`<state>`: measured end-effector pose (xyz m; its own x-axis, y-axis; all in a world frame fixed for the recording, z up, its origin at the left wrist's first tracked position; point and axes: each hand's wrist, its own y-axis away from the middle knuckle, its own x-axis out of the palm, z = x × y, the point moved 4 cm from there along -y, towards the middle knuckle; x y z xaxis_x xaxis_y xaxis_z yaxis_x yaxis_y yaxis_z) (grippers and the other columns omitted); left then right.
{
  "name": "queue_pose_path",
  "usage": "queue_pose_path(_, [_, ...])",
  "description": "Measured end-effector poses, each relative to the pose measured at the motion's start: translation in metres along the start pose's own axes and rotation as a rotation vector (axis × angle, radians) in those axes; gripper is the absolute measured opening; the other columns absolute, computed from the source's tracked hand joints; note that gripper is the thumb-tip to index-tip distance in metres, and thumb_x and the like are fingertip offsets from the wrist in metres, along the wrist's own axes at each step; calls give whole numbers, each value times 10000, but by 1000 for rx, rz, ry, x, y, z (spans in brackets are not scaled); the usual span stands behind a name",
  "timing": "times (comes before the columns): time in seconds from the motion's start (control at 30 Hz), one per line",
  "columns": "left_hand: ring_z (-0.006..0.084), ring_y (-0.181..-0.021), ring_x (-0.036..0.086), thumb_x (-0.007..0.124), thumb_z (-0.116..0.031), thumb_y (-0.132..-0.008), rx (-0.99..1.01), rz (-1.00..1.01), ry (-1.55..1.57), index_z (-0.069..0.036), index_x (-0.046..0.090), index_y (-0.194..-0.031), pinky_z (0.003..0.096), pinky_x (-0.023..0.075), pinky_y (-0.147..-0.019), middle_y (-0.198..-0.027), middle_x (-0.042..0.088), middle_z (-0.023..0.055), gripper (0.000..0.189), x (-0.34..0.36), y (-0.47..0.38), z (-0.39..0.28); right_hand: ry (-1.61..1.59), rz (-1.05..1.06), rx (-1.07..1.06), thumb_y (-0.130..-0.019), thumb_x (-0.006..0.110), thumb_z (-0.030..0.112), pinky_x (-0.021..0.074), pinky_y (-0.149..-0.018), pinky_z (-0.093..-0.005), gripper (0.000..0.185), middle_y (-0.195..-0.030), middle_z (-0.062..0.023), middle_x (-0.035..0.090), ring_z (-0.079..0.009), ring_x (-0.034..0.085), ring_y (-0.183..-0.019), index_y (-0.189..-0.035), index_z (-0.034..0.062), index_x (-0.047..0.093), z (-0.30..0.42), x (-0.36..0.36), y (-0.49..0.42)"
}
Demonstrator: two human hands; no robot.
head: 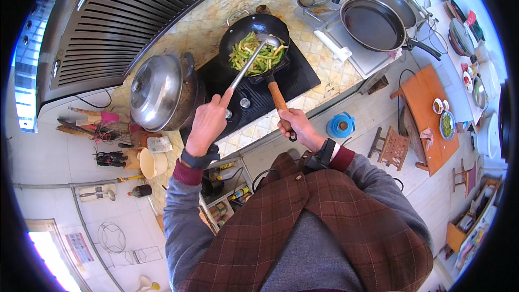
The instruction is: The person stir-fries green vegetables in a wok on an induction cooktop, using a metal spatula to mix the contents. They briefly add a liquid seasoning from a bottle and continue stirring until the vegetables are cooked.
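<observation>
A black wok (230, 43) with a wooden handle (277, 96) sits on the black gas hob (306, 74), tilted a little. Cut green vegetables (259, 57) with paler pieces lie in it. My left hand (210, 121) grips the end of a long metal ladle (250, 61), whose bowl rests among the vegetables at the wok's far right. Around the lower part of the wok's wooden handle, my right hand (297, 125) is closed. Both wrists wear dark bands.
Left of the hob stands a large pot with a domed metal lid (157, 91). A range hood (117, 28) overhangs the far left. Right on the counter is a frying pan (373, 24); a blue kettle-like container (340, 125) and an orange wooden table (425, 85) stand beyond.
</observation>
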<state>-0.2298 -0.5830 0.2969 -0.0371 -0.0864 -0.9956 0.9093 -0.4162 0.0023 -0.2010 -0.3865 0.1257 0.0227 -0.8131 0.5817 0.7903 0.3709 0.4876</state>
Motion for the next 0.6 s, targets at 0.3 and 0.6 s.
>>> queue_pose_path(0.3, [361, -704, 601, 556, 39, -757, -111, -77, 89, -107, 461, -1348, 445, 502, -626, -819, 521, 159, 616, -21, 50, 17, -1, 11, 8, -943, 568, 284, 381, -390, -241, 276, -694, -68, 567, -113, 517, -495, -929, 16, 501, -1, -2, -2])
queue_pose_path(0.6, [226, -859, 647, 592, 42, -757, -422, 34, 682, -42, 519, -1321, 307, 494, -764, -1099, 651, 197, 575, -70, 85, 18, -4, -4, -4, -946, 552, 305, 350, -364, -244, 292, -694, -59, 568, -113, 514, -464, -884, 25, 498, -1, -2, -1])
